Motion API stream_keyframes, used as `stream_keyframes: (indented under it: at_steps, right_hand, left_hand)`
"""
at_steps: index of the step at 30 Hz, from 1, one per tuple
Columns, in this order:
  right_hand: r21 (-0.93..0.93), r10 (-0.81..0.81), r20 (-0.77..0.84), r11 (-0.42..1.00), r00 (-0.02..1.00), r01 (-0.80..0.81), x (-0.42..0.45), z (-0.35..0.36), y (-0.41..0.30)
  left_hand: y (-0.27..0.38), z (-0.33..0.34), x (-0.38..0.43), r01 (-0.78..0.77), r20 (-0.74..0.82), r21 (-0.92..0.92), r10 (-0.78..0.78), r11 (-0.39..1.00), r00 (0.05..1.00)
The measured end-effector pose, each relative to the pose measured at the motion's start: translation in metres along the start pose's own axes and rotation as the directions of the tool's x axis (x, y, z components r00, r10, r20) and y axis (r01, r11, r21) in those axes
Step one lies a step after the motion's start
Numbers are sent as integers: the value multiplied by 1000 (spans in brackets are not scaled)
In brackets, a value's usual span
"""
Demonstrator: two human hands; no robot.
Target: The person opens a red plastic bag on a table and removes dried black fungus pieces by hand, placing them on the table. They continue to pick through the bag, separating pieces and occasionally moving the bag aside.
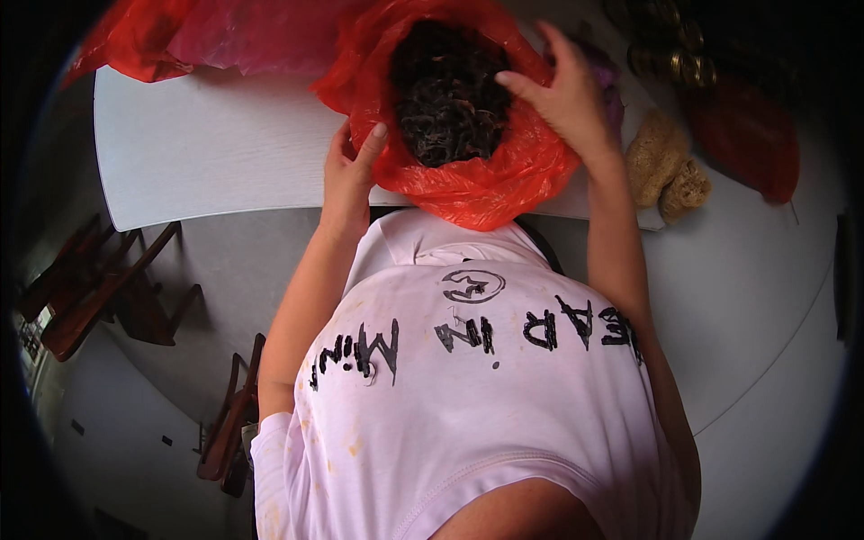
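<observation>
A red plastic bag (pixel 486 182) stands gaping at the table edge in front of me, its rim spread wide. Dark, curled dried strips (pixel 449 101) fill it; their exact kind is unclear. At the bag's left side, my left hand (pixel 352 162) grips the plastic, thumb on the outer face and fingers partly hidden behind. My right hand (pixel 570 101) is at the right rim with thumb and fingers spread apart. Its thumb tip reaches over the edge of the dark strips, and nothing is visibly pinched in it.
More red and pink plastic bags (pixel 250 34) lie on the white table (pixel 223 148) at upper left. To the right are tan, porous clumps (pixel 658 158), gold-coloured cans (pixel 675 67) and a dark red object (pixel 749 135). Wooden chairs (pixel 115 283) stand at left.
</observation>
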State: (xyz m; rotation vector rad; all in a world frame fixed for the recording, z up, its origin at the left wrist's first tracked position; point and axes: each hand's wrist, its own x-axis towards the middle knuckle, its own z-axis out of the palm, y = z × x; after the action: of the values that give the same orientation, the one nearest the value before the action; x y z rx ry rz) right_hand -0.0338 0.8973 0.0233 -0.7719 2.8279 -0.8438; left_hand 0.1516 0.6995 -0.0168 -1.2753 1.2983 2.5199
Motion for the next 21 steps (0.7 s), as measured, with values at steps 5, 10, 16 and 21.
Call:
stream_keyframes:
  at_steps: [5,10,16,21]
  right_hand:
    - [313,125,238,929,963,-198,-13,30,1]
    - [602,186,410,680,893,-418,-20,40,4]
    - [523,124,504,744,855,-416,-35,42,-17]
    - [706,78,584,441,808,-553,-57,41,-24]
  left_hand:
    - [-4,11,-17,128,48,-33,-126,991,991]
    - [-12,1,-31,163,88,-254,-145,953,985]
    - [-27,-13,-53,205,48,-371,-202,906,978]
    - [-47,4,-69,106,16,-422,-110,900,994]
